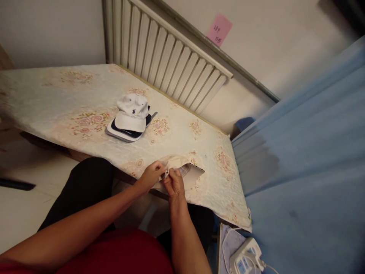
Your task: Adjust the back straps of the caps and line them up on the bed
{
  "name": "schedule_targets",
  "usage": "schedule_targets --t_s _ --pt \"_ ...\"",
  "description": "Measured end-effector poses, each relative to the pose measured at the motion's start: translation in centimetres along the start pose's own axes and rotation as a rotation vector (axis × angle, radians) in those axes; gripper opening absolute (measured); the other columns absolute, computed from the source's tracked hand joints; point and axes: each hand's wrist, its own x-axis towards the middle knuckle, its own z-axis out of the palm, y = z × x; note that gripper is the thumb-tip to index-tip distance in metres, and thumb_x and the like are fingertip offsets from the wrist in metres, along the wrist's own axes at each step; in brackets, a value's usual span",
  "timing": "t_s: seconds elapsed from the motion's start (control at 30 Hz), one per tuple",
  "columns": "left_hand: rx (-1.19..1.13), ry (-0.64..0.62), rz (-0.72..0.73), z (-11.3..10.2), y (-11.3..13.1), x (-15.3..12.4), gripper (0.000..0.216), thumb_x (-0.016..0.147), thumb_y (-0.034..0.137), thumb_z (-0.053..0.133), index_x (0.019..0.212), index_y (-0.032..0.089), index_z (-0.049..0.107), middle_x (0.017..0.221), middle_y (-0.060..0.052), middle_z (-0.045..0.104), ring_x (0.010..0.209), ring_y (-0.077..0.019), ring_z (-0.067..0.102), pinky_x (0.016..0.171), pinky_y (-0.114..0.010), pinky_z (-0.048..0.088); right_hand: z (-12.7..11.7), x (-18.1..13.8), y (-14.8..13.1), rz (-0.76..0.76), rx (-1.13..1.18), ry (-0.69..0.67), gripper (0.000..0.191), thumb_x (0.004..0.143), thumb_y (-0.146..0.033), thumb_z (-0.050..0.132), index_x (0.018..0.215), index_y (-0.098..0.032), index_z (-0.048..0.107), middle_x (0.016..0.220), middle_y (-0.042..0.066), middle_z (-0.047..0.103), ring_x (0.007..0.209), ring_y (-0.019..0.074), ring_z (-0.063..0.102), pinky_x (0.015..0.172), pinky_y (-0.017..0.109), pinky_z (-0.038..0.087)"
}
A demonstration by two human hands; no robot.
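A beige cap (192,176) lies tilted at the table's near edge, its brim to the right and part of its striped inner side showing. My left hand (151,176) has its fingers closed on the cap's left end, near what looks like its back strap. Close beside it, my right hand (174,182) pinches the same part between thumb and fingers. The fingertips almost meet, and the small piece between them is largely hidden. Further back on the left sits a stack of caps, with a white cap (131,110) on top and a black cap (128,131) under it.
A floral cloth (182,140) covers the table. Behind it runs a white radiator (171,57), and a pink note (219,29) is on the wall. A blue curtain (302,160) hangs at right. A white power strip (245,257) with cords lies low at right.
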Motion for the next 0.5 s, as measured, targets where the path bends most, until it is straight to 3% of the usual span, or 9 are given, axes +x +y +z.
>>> schedule_targets --t_s 0.33,0.5 --pt "-0.057 -0.021 0.082 -0.34 -0.66 0.35 0.014 0.07 0.029 0.058 0.067 0.02 0.048 0.058 0.005 0.051 0.057 -0.0128 0.049 0.058 -0.025 0.037 -0.41 0.02 0.02 0.02 0.083 -0.058 0.02 0.068 -0.019 0.072 0.083 -0.022 0.059 0.08 -0.004 0.065 0.074 0.0117 0.062 0.068 0.024 0.05" --pt "0.021 -0.001 0.113 -0.38 -0.79 0.34 0.012 0.07 0.028 0.058 0.066 0.02 0.05 0.059 0.005 0.049 0.058 -0.0124 0.046 0.058 -0.025 0.035 -0.53 0.12 0.01 0.003 0.096 -0.084 0.021 0.067 -0.016 0.072 0.083 -0.022 0.06 0.083 -0.003 0.066 0.08 0.0121 0.064 0.078 0.026 0.051"
